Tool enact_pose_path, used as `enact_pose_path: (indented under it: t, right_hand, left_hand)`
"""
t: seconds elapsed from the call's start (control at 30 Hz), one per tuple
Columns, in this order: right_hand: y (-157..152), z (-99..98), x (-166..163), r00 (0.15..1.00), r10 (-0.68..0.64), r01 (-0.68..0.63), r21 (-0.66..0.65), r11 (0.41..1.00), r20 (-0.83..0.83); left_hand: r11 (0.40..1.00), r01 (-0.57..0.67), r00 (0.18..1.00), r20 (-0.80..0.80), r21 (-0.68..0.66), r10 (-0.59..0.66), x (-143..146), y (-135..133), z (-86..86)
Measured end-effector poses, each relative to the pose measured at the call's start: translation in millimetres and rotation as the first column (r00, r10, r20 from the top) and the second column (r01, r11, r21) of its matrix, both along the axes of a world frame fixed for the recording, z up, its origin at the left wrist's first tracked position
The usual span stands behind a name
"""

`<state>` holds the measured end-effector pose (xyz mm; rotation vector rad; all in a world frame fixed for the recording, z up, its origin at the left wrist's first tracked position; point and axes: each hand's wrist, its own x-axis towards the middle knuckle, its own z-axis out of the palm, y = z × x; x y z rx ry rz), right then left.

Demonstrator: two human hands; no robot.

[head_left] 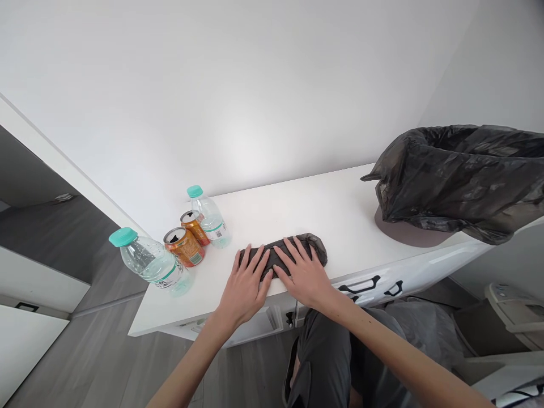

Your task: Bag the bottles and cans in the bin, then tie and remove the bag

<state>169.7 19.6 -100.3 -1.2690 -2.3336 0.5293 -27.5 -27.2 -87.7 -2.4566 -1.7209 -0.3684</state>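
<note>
A folded black plastic bag [318, 245] lies as a flat strip along the front part of the white cabinet top [272, 209]. My left hand [245, 288] presses on its left half, fingers stretched out and a little apart. On the right half rests my right hand [306, 276], also flat with fingers spread. Both thumbs nearly meet near the bag's middle. Much of the strip is hidden under my fingers, while its rounded right end shows beyond my right hand.
Left on the cabinet stand two clear bottles with teal caps, the nearer bottle [153, 263] and the farther bottle [209, 215], plus two opened orange cans, a front can [185, 248] and a rear can [196, 228]. A bin [408, 231] lined with a black bag [459, 181] stands right.
</note>
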Motion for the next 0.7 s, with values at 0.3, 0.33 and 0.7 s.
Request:
enact_pose_path:
  t: [0.3, 0.33, 0.7]
  right_hand:
    - [64.4, -4.5, 33.5, 0.994, -0.037, 0.035, 0.021, 0.999, 0.103]
    - [75.2, -4.5, 39.5, 0.991, -0.047, 0.044, 0.029, 0.999, 0.122]
    - [202.9, -29.6, 97.3, 0.962, -0.196, 0.172, 0.135, 0.976, 0.188]
  left_hand:
    - [0.999, -0.036, 0.999, 0.011, 0.013, 0.036, 1.0, 0.4, -1.2]
    - [0.999, -0.037, 0.999, 0.012, 0.012, 0.037, 1.1, 0.7, -1.3]
    - [0.999, -0.052, 0.997, -0.062, -0.007, 0.051, 1.4, 2.4, 3.2]
